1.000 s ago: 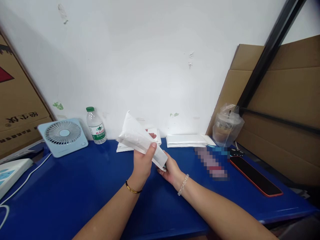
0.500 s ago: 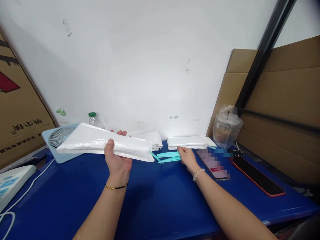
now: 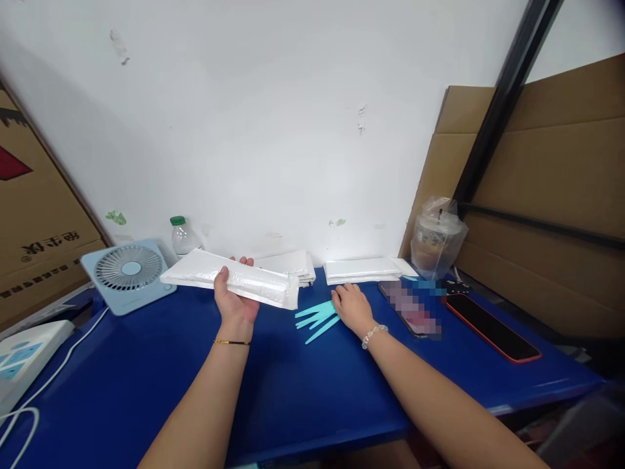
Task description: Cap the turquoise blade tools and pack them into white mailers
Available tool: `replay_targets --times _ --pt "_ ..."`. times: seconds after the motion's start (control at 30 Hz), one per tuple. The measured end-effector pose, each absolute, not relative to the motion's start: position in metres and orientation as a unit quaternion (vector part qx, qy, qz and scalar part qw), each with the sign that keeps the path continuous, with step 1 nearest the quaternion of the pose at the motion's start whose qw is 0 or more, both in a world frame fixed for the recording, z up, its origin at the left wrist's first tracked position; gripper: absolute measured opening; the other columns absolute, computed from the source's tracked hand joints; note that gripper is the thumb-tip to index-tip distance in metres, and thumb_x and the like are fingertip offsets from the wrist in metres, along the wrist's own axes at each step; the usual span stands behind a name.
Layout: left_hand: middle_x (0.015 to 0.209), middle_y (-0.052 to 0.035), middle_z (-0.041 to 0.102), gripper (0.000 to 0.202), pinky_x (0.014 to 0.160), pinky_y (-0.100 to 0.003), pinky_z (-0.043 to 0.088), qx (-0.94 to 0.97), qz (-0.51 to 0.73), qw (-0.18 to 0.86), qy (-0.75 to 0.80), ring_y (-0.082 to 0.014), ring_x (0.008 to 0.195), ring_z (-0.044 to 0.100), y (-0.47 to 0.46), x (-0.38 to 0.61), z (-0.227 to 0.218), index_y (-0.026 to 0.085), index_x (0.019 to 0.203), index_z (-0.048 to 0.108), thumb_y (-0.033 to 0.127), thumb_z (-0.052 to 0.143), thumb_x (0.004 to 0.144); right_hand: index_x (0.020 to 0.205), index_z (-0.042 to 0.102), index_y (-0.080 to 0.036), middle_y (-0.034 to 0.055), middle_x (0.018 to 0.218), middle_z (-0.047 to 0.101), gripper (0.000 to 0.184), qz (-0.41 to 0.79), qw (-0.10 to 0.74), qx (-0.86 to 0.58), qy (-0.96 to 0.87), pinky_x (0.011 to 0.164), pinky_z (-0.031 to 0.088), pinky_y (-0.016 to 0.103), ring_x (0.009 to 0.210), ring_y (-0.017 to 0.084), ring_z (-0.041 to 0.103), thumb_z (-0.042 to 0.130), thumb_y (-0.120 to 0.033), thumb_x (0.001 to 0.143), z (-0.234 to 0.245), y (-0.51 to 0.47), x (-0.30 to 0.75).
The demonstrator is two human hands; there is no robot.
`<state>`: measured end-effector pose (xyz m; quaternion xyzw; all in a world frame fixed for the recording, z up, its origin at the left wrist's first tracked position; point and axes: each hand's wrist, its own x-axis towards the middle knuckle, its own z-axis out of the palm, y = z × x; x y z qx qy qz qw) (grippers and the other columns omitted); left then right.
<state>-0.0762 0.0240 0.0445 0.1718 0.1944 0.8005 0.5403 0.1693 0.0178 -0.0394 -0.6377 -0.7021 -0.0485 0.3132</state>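
My left hand [image 3: 235, 303] grips a white padded packet [image 3: 244, 280], thumb on top and fingers beneath. It is held above the blue table, with its shiny, crinkled side showing. My right hand [image 3: 352, 309] is down at the table, its curled fingers over the near ends of several thin teal strips [image 3: 317, 317]. Their pointed free ends fan out to the left; the ends under the fingers are hidden. Behind my left hand lies a stack of white packets [image 3: 299, 264]. More flat white packets [image 3: 361, 269] lie just beyond my right hand.
A light-blue fan [image 3: 129, 277] and a green-capped bottle [image 3: 181, 236] stand at the left. To the right are a blurred phone [image 3: 407, 309], an orange-edged black phone [image 3: 493, 327] and a bagged drink cup [image 3: 436, 241]. A power strip [image 3: 29, 358] with a white cable is nearest left.
The teal strips were held out between my right hand and the packet's end; now they lie fanned on the table under my right hand. The packet has shifted right, uncovering the fan.
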Motion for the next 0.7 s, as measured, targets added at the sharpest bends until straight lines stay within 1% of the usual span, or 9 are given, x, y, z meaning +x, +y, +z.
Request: replay_targets --times 0.13,0.2,0.23,0.3,0.4,0.47,0.53,0.63,0.7 --pt "0.093 -0.0051 0.065 0.027 0.089 -0.032 0.048 0.148 0.802 0.546 0.191 -0.0205 0.099 0.061 0.031 -0.08 0.038 0.019 0.093 0.06 0.034 0.06 0.071 0.081 0.062 -0.02 0.0103 0.086 0.058 0.024 0.007 0.358 -0.602 -0.713 0.08 0.039 0.039 0.091 0.024 0.05 0.044 -0.035 0.089 -0.028 0.013 0.171" --pt "0.092 -0.0052 0.065 0.028 0.09 -0.033 0.047 0.147 0.806 0.541 0.189 -0.0205 0.098 0.062 0.033 -0.083 0.036 0.018 0.093 0.059 0.035 0.06 0.071 0.087 0.064 -0.023 0.0096 0.085 0.061 0.025 0.101 0.355 -0.498 -0.784 0.082 0.041 0.04 0.093 0.024 0.052 0.041 -0.034 0.09 -0.031 -0.009 0.158" --pt "0.093 -0.005 0.064 0.029 0.09 -0.034 0.047 0.155 0.81 0.535 0.186 -0.0206 0.098 0.062 0.033 -0.084 0.035 0.019 0.094 0.059 0.036 0.06 0.071 0.089 0.065 -0.026 0.0089 0.085 0.062 0.024 0.166 0.322 -0.398 -0.843 0.08 0.043 0.039 0.092 0.024 0.054 0.042 -0.034 0.09 -0.036 -0.028 0.148" --pt "0.094 -0.0046 0.064 0.029 0.09 -0.034 0.046 0.18 0.813 0.522 0.183 -0.0208 0.099 0.061 0.032 -0.086 0.033 0.02 0.095 0.059 0.036 0.06 0.071 0.096 0.065 -0.032 0.0062 0.089 0.065 0.023 0.216 0.298 -0.269 -0.89 0.081 0.045 0.038 0.093 0.022 0.056 0.042 -0.034 0.089 -0.058 -0.077 0.119" --pt "0.095 -0.005 0.065 0.029 0.09 -0.033 0.046 0.199 0.81 0.52 0.186 -0.0211 0.1 0.061 0.03 -0.085 0.029 0.021 0.097 0.059 0.034 0.061 0.071 0.1 0.064 -0.036 -0.0023 0.094 0.068 0.022 0.23 0.26 -0.203 -0.915 0.084 0.047 0.033 0.095 0.017 0.059 0.046 -0.033 0.087 -0.11 -0.153 0.072" --pt "0.096 -0.0057 0.065 0.03 0.09 -0.034 0.045 0.204 0.803 0.528 0.186 -0.0214 0.099 0.062 0.027 -0.085 0.024 0.02 0.098 0.059 0.033 0.062 0.071 0.102 0.064 -0.03 0.0005 0.103 0.068 0.025 0.222 0.233 -0.184 -0.929 0.089 0.045 0.037 0.102 0.021 0.058 0.054 -0.04 0.081 -0.152 -0.182 0.046" --pt "0.098 -0.0069 0.065 0.032 0.09 -0.035 0.045 0.209 0.789 0.546 0.19 -0.022 0.098 0.062 0.025 -0.085 0.019 0.019 0.1 0.06 0.033 0.062 0.071 0.101 0.063 -0.026 0.0041 0.108 0.068 0.033 0.165 0.169 -0.183 -0.954 0.095 0.04 0.044 0.107 0.025 0.056 0.054 -0.046 0.078 -0.19 -0.187 0.029" --pt "0.098 -0.0083 0.065 0.033 0.09 -0.037 0.046 0.197 0.771 0.569 0.209 -0.0225 0.096 0.063 0.021 -0.087 0.014 0.017 0.1 0.06 0.033 0.061 0.071 0.087 0.065 -0.026 0.0015 0.095 0.071 0.027 0.138 0.116 -0.196 -0.964 0.096 0.039 0.043 0.101 0.025 0.059 0.057 -0.047 0.074 -0.216 -0.169 0.019" --pt "0.096 -0.0085 0.065 0.032 0.09 -0.037 0.046 0.179 0.773 0.571 0.213 -0.0224 0.094 0.064 0.02 -0.09 0.016 0.016 0.098 0.06 0.032 0.06 0.071 0.078 0.065 -0.031 -0.0044 0.086 0.072 0.017 0.153 0.122 -0.199 -0.96 0.091 0.042 0.04 0.093 0.023 0.061 0.055 -0.045 0.075 -0.202 -0.16 0.02"
